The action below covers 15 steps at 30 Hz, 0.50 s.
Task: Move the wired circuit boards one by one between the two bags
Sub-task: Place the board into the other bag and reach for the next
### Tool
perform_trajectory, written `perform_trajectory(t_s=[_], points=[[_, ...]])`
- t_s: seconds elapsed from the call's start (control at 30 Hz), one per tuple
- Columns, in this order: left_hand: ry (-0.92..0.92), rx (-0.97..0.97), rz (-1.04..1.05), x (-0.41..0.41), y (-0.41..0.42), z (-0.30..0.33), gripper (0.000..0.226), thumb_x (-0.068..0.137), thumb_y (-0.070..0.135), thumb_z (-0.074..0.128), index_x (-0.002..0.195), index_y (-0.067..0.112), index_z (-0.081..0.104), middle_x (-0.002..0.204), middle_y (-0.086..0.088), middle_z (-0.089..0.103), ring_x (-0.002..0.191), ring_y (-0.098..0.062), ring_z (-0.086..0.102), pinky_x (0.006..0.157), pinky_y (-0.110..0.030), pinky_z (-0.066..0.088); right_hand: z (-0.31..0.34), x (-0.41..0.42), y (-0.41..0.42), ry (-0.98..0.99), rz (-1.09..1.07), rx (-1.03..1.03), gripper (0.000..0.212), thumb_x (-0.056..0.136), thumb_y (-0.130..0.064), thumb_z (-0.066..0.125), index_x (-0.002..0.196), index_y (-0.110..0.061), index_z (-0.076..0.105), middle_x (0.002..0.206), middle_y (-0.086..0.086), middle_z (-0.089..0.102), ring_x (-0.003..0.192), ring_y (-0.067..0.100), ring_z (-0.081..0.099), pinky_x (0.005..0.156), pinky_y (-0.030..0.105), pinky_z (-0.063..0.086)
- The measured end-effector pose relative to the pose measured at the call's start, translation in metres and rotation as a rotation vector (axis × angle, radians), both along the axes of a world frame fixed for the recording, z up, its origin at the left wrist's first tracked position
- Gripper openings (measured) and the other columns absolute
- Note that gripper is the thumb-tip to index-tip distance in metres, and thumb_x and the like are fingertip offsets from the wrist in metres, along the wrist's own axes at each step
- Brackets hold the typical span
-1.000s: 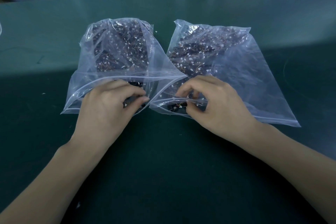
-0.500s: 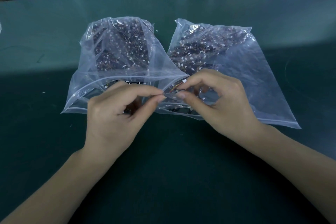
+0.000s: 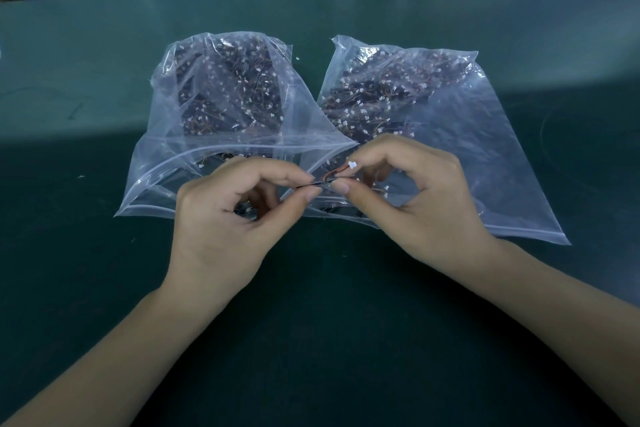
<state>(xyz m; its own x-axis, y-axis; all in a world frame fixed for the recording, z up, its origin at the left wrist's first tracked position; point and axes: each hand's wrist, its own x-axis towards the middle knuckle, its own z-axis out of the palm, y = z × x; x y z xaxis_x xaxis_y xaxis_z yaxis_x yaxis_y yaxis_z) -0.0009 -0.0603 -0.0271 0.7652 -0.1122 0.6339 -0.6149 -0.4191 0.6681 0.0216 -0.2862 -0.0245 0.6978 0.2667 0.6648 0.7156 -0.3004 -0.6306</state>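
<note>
Lifted circuit board point(image 3: 313, 184) now pinched between both hands.

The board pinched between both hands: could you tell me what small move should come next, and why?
Probably the right hand lets go, so the left hand can carry the board into the left bag; both hands pinch it above the open bag mouths.

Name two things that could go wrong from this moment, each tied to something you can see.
Both hands, left hand and right hand, pinch one small circuit board edge-on: it could slip. Its wire and white connector dangle near the right bag mouth and might snag the piled boards.
</note>
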Motion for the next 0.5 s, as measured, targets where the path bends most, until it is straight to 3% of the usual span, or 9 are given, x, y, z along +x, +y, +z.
perform_trajectory(t_s=[0.27, 0.5], points=[[0.013, 0.057, 0.001, -0.0017, -0.0022, 0.0007, 0.006, 0.096, 0.025, 0.077, 0.098, 0.028, 0.073, 0.089, 0.018, 0.070, 0.070, -0.013, 0.062, 0.065, -0.019, 0.047, -0.0020, -0.0009, 0.0020, 0.068, 0.038, -0.033, 0.009, 0.098, -0.017, 0.073, 0.100, -0.008, 0.070, 0.096, -0.006, 0.073, 0.083, 0.017, 0.066, 0.077, 0.024, 0.050], [0.026, 0.057, -0.021, -0.0005, -0.0026, -0.0001, 0.007, 0.097, 0.026, 0.075, 0.100, 0.030, 0.070, 0.090, 0.021, 0.068, 0.072, -0.011, 0.063, 0.066, -0.019, 0.047, -0.0017, 0.0013, 0.0006, 0.057, 0.057, -0.075, 0.008, 0.097, -0.012, 0.076, 0.100, -0.007, 0.070, 0.096, -0.004, 0.072, 0.085, 0.018, 0.067, 0.079, 0.024, 0.050]])
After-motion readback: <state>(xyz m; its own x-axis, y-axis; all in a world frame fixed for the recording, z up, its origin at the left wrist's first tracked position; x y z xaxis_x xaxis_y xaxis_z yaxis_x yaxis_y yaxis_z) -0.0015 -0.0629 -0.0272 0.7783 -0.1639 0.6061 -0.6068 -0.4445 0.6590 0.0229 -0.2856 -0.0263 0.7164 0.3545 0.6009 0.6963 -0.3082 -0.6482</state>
